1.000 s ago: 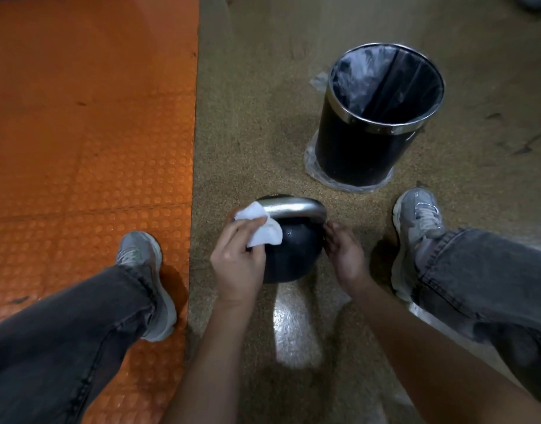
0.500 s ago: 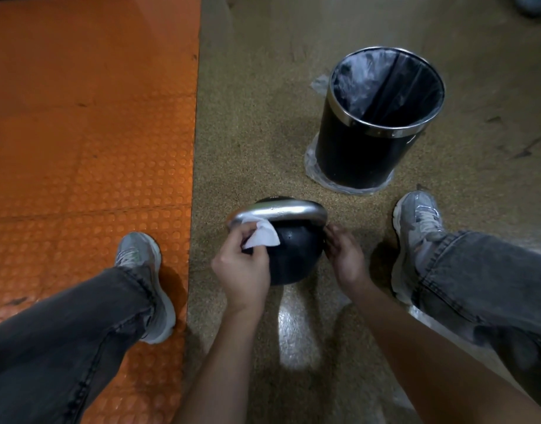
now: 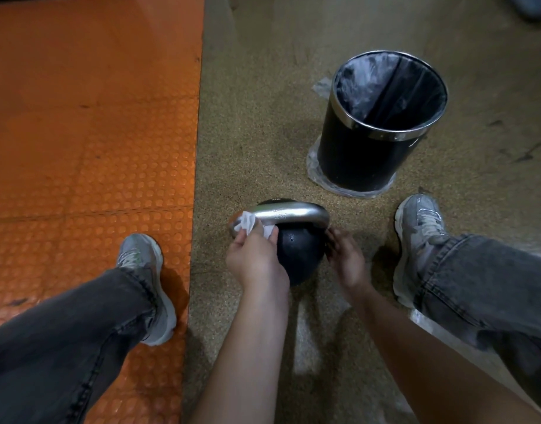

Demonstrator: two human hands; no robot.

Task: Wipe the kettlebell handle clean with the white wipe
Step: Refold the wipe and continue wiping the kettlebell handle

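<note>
Kettlebell handle, brushed silver metal loop (image 3: pixel 289 213), tops a black ball (image 3: pixel 296 255) on the speckled tan floor (image 3: pixel 263 117) between the feet. Left hand (image 3: pixel 254 258) pinches the crumpled white wipe (image 3: pixel 247 223) against the handle's left bend to scrub it. Right hand (image 3: pixel 345 258), fingers curled, braces the ball's right side, likely against rolling. Lined black bin (image 3: pixel 379 130) waits near, probably for the wipe.

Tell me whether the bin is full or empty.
Empty, as far as shown: the bin stands open, and only its clear liner shows inside; the very bottom is dark.

left hand (image 3: pixel 257 261) fingers curled closed, right hand (image 3: pixel 345 258) fingers bent downward, both forearms extended forward
</note>
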